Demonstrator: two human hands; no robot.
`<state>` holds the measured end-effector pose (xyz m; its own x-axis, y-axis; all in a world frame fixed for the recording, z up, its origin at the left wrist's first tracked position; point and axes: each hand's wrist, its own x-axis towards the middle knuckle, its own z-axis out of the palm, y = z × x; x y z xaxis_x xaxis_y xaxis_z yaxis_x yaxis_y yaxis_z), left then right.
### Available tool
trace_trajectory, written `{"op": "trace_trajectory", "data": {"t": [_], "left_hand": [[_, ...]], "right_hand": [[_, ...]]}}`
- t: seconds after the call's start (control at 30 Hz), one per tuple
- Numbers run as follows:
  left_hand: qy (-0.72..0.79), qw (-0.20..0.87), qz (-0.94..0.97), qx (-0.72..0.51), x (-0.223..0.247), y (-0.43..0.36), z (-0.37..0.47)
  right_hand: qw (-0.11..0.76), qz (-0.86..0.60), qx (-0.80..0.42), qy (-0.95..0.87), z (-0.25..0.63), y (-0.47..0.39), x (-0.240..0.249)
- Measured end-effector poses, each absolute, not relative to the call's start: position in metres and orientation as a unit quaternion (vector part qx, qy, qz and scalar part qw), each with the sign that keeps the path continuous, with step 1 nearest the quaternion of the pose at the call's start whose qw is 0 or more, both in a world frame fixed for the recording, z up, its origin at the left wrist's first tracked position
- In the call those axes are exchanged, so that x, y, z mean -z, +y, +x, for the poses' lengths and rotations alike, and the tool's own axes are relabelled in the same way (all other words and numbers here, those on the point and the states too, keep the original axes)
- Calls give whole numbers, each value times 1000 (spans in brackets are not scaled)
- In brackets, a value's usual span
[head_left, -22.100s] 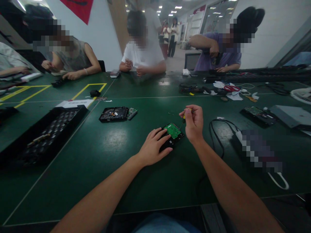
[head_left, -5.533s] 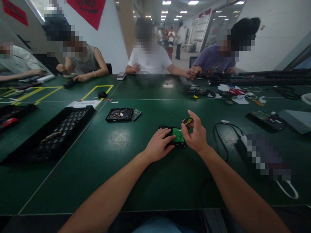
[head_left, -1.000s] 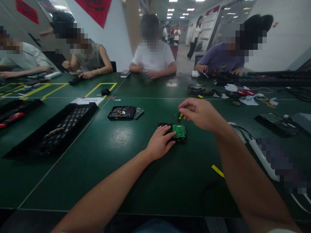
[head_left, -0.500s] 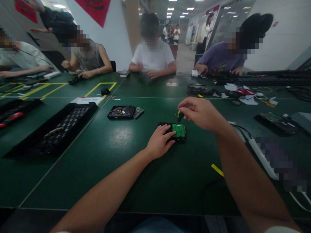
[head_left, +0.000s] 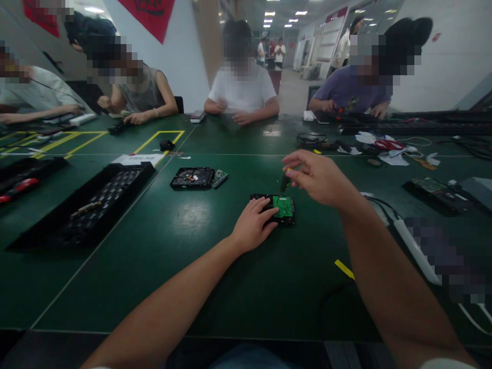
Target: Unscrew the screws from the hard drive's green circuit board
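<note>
A black hard drive (head_left: 287, 221) with a green circuit board (head_left: 285, 206) on its upper face lies on the table in front of me. My left hand (head_left: 253, 220) rests flat across its left part, fingers spread, one fingertip on the board and the thumb along the near edge. Above the drive's far side, my right hand (head_left: 312, 177) pinches a small dark screwdriver (head_left: 285, 183) with some yellow on its handle. The screwdriver points down at the far edge of the board; whether its tip touches a screw is too small to tell.
Left of the drive lie another opened drive (head_left: 192, 178) and a loose circuit board (head_left: 220, 178). A long black tray (head_left: 88, 210) stands farther left. To the right are cables, a white power strip (head_left: 417, 251), paper scraps and another drive (head_left: 438, 195). Several people sit opposite.
My right hand's fingers have shifted slightly around the screwdriver, which stands a little differently over the board's far edge. My left hand and the drive have stayed put. The co-worker at right has moved both hands.
</note>
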<state>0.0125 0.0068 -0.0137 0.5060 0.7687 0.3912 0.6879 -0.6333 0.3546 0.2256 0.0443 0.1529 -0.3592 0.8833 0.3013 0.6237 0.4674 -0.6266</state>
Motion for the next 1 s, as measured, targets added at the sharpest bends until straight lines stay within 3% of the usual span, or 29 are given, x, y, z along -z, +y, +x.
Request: {"op": "trace_trajectory", "data": {"t": [0.73,1.0], "left_hand": [[420,76,864,-265,12,6,12],[420,74,867,-259,12,7,13]], "right_hand": [[287,-482,-161,-812,227,45,-154],[316,-463,-228,-796,224,42,-154]]}}
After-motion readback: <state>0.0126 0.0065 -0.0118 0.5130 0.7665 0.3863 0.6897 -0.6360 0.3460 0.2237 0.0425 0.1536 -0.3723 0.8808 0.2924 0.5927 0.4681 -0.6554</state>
